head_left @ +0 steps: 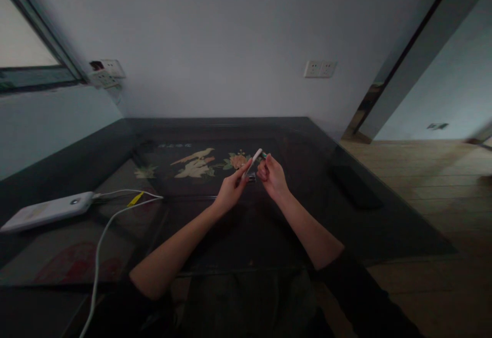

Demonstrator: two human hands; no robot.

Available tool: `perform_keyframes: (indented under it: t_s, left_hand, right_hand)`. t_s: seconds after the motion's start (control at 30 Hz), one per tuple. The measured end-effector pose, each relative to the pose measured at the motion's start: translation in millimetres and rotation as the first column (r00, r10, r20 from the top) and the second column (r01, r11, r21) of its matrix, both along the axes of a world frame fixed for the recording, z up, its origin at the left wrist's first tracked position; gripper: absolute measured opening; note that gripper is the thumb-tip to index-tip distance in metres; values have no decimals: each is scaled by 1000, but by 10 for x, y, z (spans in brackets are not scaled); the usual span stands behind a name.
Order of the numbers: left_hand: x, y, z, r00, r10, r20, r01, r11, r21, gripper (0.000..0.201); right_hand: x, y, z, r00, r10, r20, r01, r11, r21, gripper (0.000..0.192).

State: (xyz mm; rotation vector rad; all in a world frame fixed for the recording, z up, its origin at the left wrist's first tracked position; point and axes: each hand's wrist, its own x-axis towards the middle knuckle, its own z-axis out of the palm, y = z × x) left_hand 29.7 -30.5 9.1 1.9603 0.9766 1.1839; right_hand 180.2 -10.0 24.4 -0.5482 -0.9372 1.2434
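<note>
The fingers of the left hand (231, 188) grasp a slim white stick (254, 158), thumb along it, so that it slants up and away from the palm, its far end leaning toward the right. The fingers of the right hand (273, 176) are curled in and pinch a small piece (264, 155) with a greenish tint, which pokes out beside the top of the stick; whether the two touch is too small to tell. Both things are held in front of the person, above the middle of the tabletop (303, 169). Just below, between the hands, a small shiny item (252, 177) shows, too small to make out.

Bare forearms run back to dark sleeves (357, 286). Under and beyond the hands, the dark, glossy tabletop bears a picture of a pale bird (194, 162) and pink flowers (237, 160). To the right lies a flat black slab (355, 187), well apart from the right hand. To the left, a white power bank (48, 211) lies near the edge, a white cable (97, 261) plugged into its end and looping back toward the person, with a yellow tag (135, 199) by the loop.

Past the tabletop stands a pale wall (215, 45) with a double socket (320, 69); at right, a wooden floor (418, 169).
</note>
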Motion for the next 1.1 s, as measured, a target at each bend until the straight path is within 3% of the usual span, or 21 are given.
perform_keyframes:
  t_s: [0.33, 0.7, 1.1]
  left_hand:
    - [29, -64, 3, 997, -62, -43, 61, 998, -6, 54]
    - [-17, -11, -3, 998, 59, -22, -59, 998, -25, 54]
    - [37, -59, 15, 995, -97, -9, 97, 994, -47, 57]
  right_hand:
    - [6, 20, -8, 1000, -2, -14, 1, 1000, -29, 41]
    - [-2, -8, 2, 1000, -3, 30, 4, 1000, -21, 47]
    - [1, 25, -26, 1000, -23, -2, 23, 999, -40, 40]
